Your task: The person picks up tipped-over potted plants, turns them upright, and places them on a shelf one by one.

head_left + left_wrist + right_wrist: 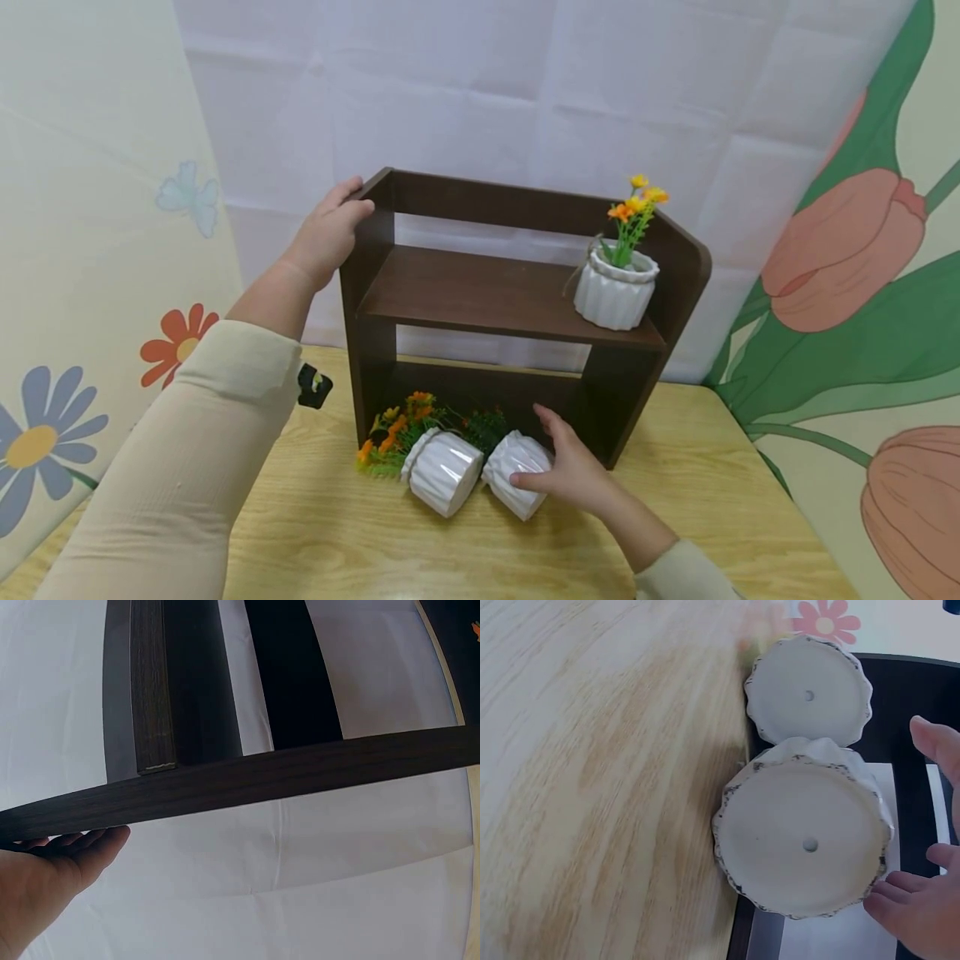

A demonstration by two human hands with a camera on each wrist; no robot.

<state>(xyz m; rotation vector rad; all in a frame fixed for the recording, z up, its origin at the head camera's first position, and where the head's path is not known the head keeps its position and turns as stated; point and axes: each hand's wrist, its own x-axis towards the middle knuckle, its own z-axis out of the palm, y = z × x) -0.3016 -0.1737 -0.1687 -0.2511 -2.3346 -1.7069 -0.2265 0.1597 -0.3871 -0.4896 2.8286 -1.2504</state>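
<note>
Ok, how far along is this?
Looks done: one flowerpot stands on the upper shelf. In hand: the left hand touches the rack; the right hand is spread at the closer tipped pot. Probably left: shelving that and the other tipped pot.

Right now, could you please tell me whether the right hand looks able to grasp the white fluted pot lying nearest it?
Probably yes: the right hand, fingers spread, is beside the nearest white pot, with nothing visible between them; the other white fluted pot lies on its far side.
</note>
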